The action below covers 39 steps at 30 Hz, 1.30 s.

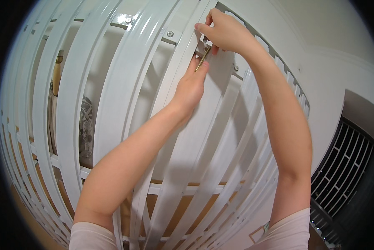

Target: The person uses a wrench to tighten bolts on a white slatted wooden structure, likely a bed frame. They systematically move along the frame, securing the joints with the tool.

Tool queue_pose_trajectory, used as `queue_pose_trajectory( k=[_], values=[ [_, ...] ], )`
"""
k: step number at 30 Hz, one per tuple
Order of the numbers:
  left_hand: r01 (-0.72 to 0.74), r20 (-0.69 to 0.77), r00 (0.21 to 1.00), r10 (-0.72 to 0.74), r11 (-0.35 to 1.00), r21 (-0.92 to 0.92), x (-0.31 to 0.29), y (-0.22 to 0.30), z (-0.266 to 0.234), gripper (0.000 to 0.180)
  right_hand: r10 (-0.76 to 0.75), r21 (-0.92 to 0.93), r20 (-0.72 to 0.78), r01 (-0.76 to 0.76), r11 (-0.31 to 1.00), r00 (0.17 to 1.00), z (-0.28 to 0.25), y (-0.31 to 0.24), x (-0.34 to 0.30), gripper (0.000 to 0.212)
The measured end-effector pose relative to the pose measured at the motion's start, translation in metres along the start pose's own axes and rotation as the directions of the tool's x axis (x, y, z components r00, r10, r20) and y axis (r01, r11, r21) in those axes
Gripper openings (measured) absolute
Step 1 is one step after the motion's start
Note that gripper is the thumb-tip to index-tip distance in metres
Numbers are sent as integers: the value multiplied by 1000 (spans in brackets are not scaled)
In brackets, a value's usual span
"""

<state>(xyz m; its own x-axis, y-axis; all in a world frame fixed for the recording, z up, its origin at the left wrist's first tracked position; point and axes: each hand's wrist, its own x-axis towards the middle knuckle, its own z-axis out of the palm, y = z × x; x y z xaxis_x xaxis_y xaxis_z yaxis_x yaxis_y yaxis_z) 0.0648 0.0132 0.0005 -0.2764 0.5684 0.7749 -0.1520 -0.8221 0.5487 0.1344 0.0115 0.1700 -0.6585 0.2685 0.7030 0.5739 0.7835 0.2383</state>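
Both my arms are raised toward a frame of white metal slats (120, 91). My left hand (190, 86) is closed at a slat's edge, its thumb against a thin gold-coloured rod (202, 59) that slants up to a small metal bracket (202, 46). Above it, my right hand (224, 32) bends down over the same bracket with thumb and forefinger curled together. What those fingers grip, if anything, is hidden by the hand. The left fingertips are partly out of sight behind the slat.
Bolts (170, 34) on brackets join other slats to the frame. A crossbar (187, 190) runs behind them lower down. Through the left gaps show a patterned grey bag (86, 129) and a yellowish-handled item (57, 77). At right stands a dark window grille (341, 162).
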Motion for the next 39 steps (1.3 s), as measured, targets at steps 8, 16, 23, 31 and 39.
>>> queue_pose_trajectory(
  k=[8, 16, 23, 31, 39],
  values=[
    [12, -90, 996, 0, 992, 124, 5, -8, 3, 72, -34, -49, -91, 30, 998, 995, 3, 4, 12, 45],
    [45, -141, 990, -29, 992, 117, 4, -9, 9, 66, -49, 23, 165, 46, 999, 985, -13, 1, 3, 33],
    [109, -165, 982, -87, 986, 130, 2, -5, 10, 62, -30, 120, 266, -2, 993, 964, -12, -1, 6, 43],
    [70, -183, 983, -13, 949, 308, -17, -2, 12, 57, -29, 139, 255, -7, 990, 967, -9, 0, 7, 38],
    [-234, 245, 782, 573, -94, 968, -45, 41, -24, 39, -29, -46, 262, 42, 998, 965, -1, -1, 20, 10]
  ],
)
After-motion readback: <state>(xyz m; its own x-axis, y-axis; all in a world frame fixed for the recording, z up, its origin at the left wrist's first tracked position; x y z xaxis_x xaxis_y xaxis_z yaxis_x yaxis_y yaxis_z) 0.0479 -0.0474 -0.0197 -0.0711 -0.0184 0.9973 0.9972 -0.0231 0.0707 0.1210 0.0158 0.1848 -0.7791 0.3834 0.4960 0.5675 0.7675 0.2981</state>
